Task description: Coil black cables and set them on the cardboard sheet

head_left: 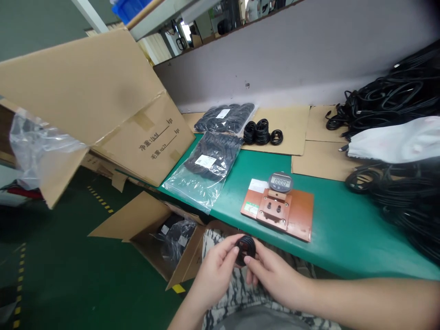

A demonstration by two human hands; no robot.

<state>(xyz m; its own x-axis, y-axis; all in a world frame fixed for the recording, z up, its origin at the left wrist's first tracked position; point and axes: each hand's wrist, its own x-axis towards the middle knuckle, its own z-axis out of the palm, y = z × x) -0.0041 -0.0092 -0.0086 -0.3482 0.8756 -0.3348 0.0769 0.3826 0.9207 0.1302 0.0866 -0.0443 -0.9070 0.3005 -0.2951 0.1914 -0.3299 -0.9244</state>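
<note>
Both hands hold a small stack of black rubber rings in front of my lap, just below the green table's front edge. My left hand pinches the stack from the left with thumb and fingers. My right hand grips it from the right, thumb on its lower edge. On the table right behind the hands sits a brown measuring fixture with a digital dial gauge on top.
Two clear bags of black rings lie on the table's left side, with loose ring stacks on cardboard behind. Black cables pile up at right. A large open carton stands at left, a smaller one on the floor.
</note>
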